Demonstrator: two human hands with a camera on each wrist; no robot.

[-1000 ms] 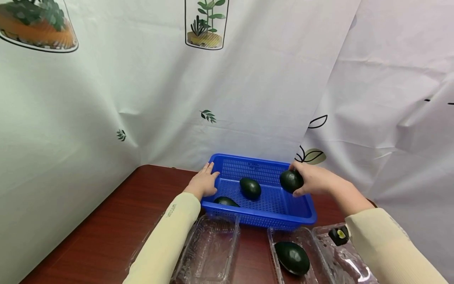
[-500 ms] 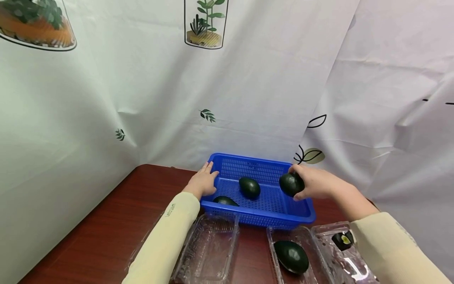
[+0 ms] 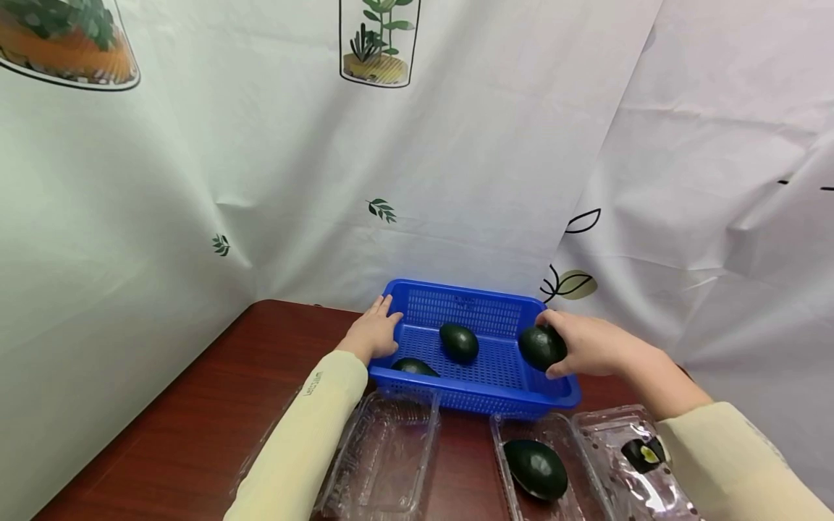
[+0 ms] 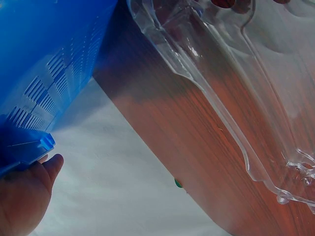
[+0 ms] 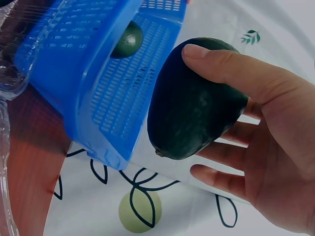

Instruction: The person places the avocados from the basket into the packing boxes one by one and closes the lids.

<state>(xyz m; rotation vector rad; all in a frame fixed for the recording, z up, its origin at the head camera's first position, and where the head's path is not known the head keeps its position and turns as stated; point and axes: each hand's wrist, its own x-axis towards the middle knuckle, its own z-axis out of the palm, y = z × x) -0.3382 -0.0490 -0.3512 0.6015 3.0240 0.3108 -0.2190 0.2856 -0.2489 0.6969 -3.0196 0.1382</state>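
My right hand (image 3: 589,344) holds a dark green avocado (image 3: 542,347) over the right end of a blue plastic basket (image 3: 485,401). In the right wrist view, the thumb lies across the avocado (image 5: 194,105) and the fingers reach behind it. At the basket's left end, my left hand (image 3: 373,333) grips the rim; part of its hold is hidden. Inside the basket lie an avocado (image 3: 459,343) near the middle and another avocado (image 3: 415,367) at the front left, partly covered by the wall. A further avocado (image 3: 536,469) sits in a clear plastic tray (image 3: 589,481) at the front right.
Another clear plastic tray (image 3: 397,463) stands at the front left on the reddish-brown table (image 3: 215,405). A clear lid with a dark label (image 3: 643,454) lies beside the right tray, partly under my right sleeve. A printed white curtain (image 3: 456,181) hangs behind the basket.
My right hand and its avocado have moved slightly right and toward me, lower in the head view. More of the lid shows beside the right sleeve. The left hand stays on the rim.
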